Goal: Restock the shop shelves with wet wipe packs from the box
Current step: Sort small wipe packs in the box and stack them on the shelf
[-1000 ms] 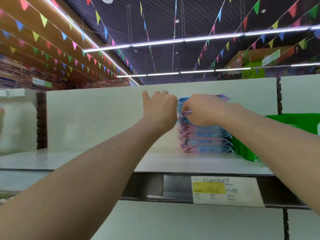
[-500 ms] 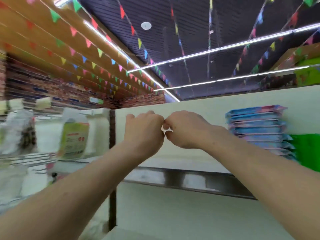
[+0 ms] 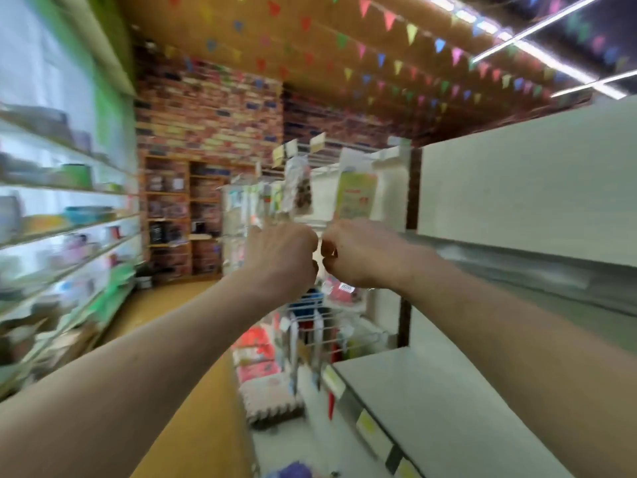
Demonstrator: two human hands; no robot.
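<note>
Wet wipe packs and the box: neither is seen in this view, and their position cannot be told. The frame is heavily motion-blurred.

Handling, judged from the task only: soft film pouches are expected, with some weight from the damp contents, a slick skin and a floppy middle. A grip across both short ends is advised, or a flat hand under with the thumb on top. Hard squeezing or pulling at any seal flap should be avoided.

Holders, big to small:
- The white metal shelf unit with a plain back panel (image 3: 517, 181) is seen on the right. Its lower grey-white shelf board (image 3: 448, 401) shows bare surface in the visible part.
- The long white wall shelving (image 3: 62, 229) on the left is loaded with coloured goods, too blurred to name.
- The dark wooden bookcase-style unit (image 3: 179, 215) against the red brick wall (image 3: 206, 112) is filled with small dark items, detail not resolved.
- The white wire display rack (image 3: 306, 322) at the aisle end is hung with clear and green-white packets (image 3: 355, 194). Red and pink goods are stacked low beside it.

Hands: the left hand (image 3: 282, 257) and right hand (image 3: 358, 257) are raised side by side, knuckles nearly touching, backs toward the camera. The fingers of both are curled in toward the palms. Nothing is seen held in either, though the palm sides are hidden.

Yellow price labels (image 3: 367, 424) are fixed along the lower board's front edge.
</note>
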